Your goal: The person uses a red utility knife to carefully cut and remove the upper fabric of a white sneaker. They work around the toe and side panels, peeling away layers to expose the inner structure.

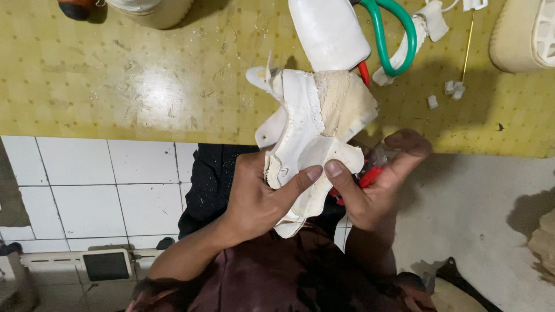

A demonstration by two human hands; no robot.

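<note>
Here, both thumbs pinch the cream shoe upper (312, 133), held just above the yellow desk (144, 75) edge. Left hand (260, 196) wraps it from below; right hand (376, 185) also clasps a red-handled tool (370, 173), fingers curled. White bottle (329, 32) lies beyond, contents unseen.

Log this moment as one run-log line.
left hand: grips white shoe upper | right hand: thumb on upper, holds red-handled tool | behind: green-handled scissors, yellow table

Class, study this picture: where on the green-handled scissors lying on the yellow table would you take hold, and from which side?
Grip the green handle loop, coming from the table's open right side. Its wide ring lies flat and exposed there, while the white bottle covers the left part of the scissors.
</note>
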